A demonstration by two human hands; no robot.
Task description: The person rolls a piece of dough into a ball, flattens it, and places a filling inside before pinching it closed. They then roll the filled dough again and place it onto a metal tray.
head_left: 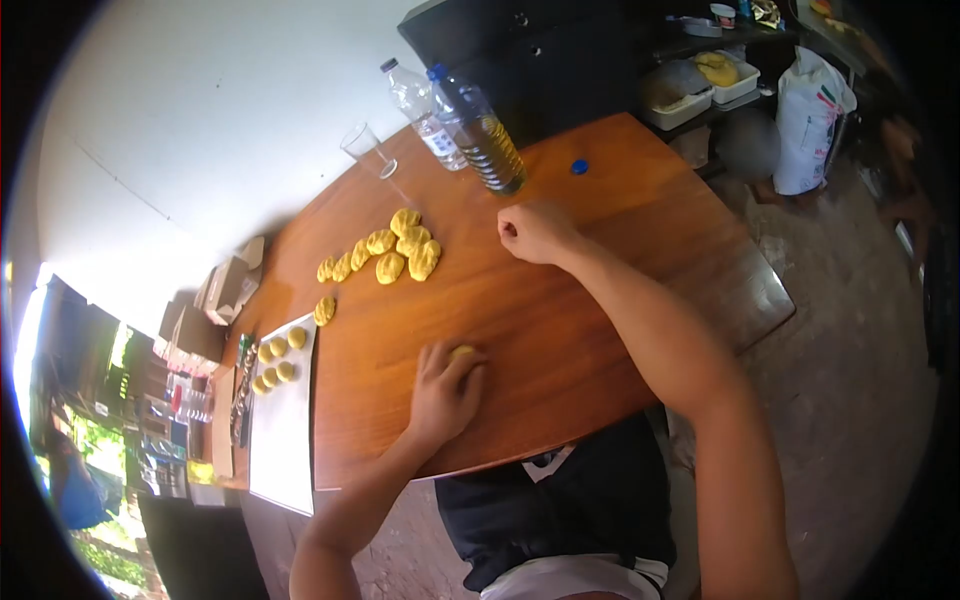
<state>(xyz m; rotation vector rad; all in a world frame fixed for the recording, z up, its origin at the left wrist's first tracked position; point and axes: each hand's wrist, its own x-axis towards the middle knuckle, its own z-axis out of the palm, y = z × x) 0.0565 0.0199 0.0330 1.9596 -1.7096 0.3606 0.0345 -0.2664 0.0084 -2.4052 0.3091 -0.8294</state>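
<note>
Near the front edge of the wooden table, my left hand point(448, 393) is curled over a small yellow dough ball point(462, 352), which partly shows beyond the fingers. My right hand point(540, 232) is a loose fist above the table, near the oil bottle; a dark hollow shows in its curled fingers, with nothing visible inside. Several rough yellow dough pieces point(390, 266) lie left of it, with one separate piece point(325, 310) by the white sheet. Smooth round dough balls point(285, 371) sit in two rows on that white sheet point(285, 440) at the left.
At the back of the table point(640, 200) stand a blue-capped bottle of oil point(482, 135), a clear bottle point(425, 115) and an empty glass point(370, 152). A blue cap point(579, 167) lies to their right. Cardboard boxes point(228, 290) line the left edge. A white sack point(808, 125) stands beyond the table.
</note>
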